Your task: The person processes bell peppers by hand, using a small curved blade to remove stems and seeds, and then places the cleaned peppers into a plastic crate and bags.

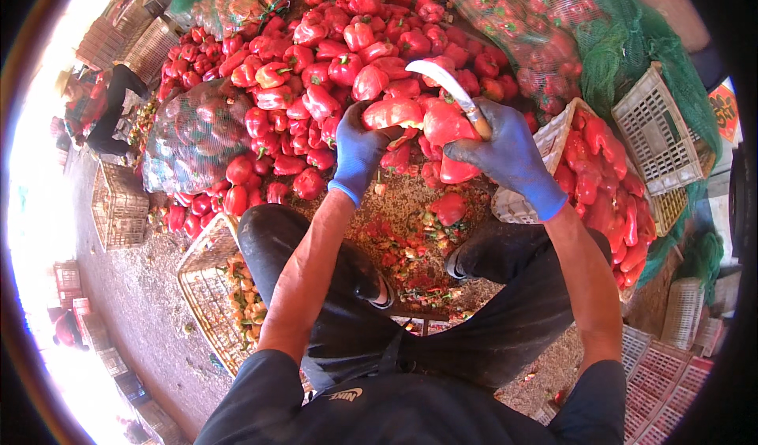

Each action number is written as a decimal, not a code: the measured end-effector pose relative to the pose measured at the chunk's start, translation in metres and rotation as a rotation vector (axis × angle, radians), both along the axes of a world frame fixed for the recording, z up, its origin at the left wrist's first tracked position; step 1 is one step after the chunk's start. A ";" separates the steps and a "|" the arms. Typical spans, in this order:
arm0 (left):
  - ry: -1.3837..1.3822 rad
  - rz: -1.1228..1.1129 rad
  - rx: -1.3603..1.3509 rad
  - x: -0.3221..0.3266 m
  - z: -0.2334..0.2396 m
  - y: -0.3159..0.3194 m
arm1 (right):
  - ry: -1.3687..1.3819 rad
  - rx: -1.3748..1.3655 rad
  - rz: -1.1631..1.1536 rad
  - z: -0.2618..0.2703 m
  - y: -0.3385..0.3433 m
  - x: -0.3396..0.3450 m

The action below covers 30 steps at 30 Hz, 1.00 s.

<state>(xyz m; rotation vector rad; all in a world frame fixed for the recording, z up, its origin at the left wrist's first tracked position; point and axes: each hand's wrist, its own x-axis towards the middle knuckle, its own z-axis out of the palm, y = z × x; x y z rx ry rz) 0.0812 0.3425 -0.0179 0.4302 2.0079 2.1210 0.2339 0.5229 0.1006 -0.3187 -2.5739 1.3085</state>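
Note:
My left hand (362,152), in a blue work glove, grips a cut red bell pepper piece (393,115), its pale inner edge showing. In my right hand (512,152), also gloved, is a curved knife (478,123) with a light handle; its blade points up and to the left. Another red pepper piece (447,124) sits against the right thumb and fingers, close to the left piece. Whether the two pieces are fully apart cannot be told. Beyond both hands spreads a heap of whole red bell peppers (320,98).
A crate of cut red peppers (598,172) stands right, a crate of cores (246,303) left. Filled mesh sacks (198,134) flank the heap. Seeds and scraps (408,249) cover the ground between my feet. Another person (98,107) sits at the far left.

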 end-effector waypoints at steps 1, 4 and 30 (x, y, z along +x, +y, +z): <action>-0.151 0.003 0.086 0.001 -0.004 0.004 | -0.050 0.033 0.008 0.001 -0.001 0.000; -0.423 0.116 0.242 -0.018 -0.019 -0.006 | -0.147 0.056 0.071 0.001 -0.007 0.001; -0.409 -0.197 0.084 0.034 0.009 0.023 | -0.047 0.160 -1.020 -0.115 0.195 0.272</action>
